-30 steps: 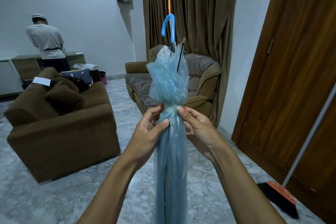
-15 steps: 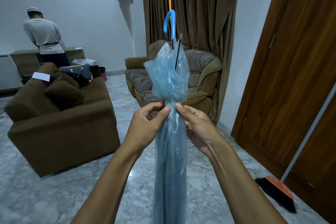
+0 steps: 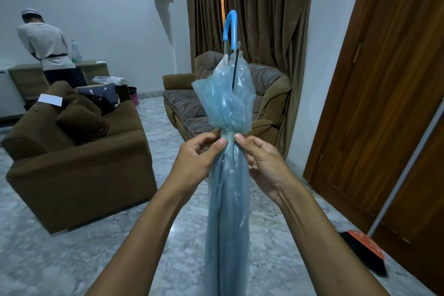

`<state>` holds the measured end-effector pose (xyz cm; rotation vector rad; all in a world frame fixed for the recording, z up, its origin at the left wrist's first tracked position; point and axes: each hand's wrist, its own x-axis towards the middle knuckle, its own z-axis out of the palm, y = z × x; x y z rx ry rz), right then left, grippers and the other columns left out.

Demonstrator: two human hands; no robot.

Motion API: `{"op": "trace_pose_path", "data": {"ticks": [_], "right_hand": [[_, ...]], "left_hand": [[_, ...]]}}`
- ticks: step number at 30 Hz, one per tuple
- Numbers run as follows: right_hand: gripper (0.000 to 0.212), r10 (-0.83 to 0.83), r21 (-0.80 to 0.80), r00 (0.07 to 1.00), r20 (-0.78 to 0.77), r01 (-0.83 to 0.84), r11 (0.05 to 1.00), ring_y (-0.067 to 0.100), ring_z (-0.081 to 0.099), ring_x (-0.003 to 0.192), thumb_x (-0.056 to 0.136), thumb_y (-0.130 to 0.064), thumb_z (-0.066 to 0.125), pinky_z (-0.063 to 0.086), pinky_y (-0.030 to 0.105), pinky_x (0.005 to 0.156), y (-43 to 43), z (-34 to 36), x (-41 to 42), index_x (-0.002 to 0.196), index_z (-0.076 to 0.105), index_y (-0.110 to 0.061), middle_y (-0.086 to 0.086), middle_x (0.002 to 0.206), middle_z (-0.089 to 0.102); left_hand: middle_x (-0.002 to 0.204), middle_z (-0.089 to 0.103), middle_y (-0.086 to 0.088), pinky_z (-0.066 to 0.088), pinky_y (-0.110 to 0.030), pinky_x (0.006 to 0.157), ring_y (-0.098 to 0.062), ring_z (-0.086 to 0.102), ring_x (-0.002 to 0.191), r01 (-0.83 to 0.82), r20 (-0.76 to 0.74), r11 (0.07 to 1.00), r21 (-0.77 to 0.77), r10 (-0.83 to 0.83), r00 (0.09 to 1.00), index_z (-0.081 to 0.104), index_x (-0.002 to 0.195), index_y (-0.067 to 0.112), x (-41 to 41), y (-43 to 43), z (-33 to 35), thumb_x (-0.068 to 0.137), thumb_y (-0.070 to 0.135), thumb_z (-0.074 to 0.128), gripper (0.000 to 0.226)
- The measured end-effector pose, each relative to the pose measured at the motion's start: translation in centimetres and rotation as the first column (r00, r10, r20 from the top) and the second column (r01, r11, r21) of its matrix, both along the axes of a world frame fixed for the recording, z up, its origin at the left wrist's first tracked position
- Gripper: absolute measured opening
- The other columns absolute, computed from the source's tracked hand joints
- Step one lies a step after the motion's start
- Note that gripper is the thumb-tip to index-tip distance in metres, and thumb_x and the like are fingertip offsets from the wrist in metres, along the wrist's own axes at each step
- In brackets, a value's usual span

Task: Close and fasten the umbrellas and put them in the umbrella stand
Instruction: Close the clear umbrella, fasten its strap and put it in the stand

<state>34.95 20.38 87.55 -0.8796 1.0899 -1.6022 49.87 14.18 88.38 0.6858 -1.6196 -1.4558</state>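
Note:
A folded, translucent light-blue umbrella (image 3: 227,211) stands upright in front of me, its curved blue handle (image 3: 230,29) pointing up. A pale strap (image 3: 229,138) cinches the canopy about a third of the way down, and the plastic bunches loosely above it. My left hand (image 3: 197,158) pinches the strap area from the left with thumb and fingers. From the right, my right hand (image 3: 262,163) pinches the same band, its fingertips almost meeting those of the left. No umbrella stand is in view.
A brown armchair (image 3: 79,166) with bags on it stands at the left, and a patterned sofa (image 3: 187,108) sits behind the umbrella before brown curtains. A wooden door (image 3: 384,103) fills the right side, with a broom (image 3: 365,247) leaning near it. A person (image 3: 48,45) stands at the far left.
Both hands stay at the strap; their fingertips have shifted slightly around it. The view has tilted up a little, so the umbrella sits lower in the frame.

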Motion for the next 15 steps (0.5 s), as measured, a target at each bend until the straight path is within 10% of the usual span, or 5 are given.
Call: {"op": "trace_pose_path", "data": {"ticks": [5, 15], "right_hand": [[0.034, 0.017, 0.015, 0.999, -0.033, -0.016, 1.000, 0.022, 0.066, 0.096, 0.088, -0.032, 0.069, 0.051, 0.034, 0.092, 0.3, 0.0, -0.6, 0.116, 0.070, -0.012, 0.012, 0.115, 0.070], [0.027, -0.289, -0.052, 0.912, -0.293, 0.287, 0.957, 0.014, 0.072, 0.097, 0.084, -0.024, 0.075, 0.059, 0.033, 0.087, 1.5, -0.4, -0.2, 0.109, 0.071, -0.016, 0.000, 0.102, 0.076]], "left_hand": [[0.108, 0.073, -0.006, 0.049, -0.052, 0.100, -0.026, 0.067, 0.109, -0.013, -0.067, 0.995, 0.095, 0.020, 0.998, 0.070, 0.108, 0.017, -0.6, -0.3, -0.8, 0.086, 0.020, 0.072, 0.022], [0.093, 0.077, 0.000, 0.056, -0.048, 0.090, -0.018, 0.073, 0.092, -0.021, 0.023, 0.999, 0.034, 0.020, 1.000, 0.074, 0.096, 0.016, -1.8, -0.7, -0.2, 0.084, 0.033, 0.072, 0.021]]}}
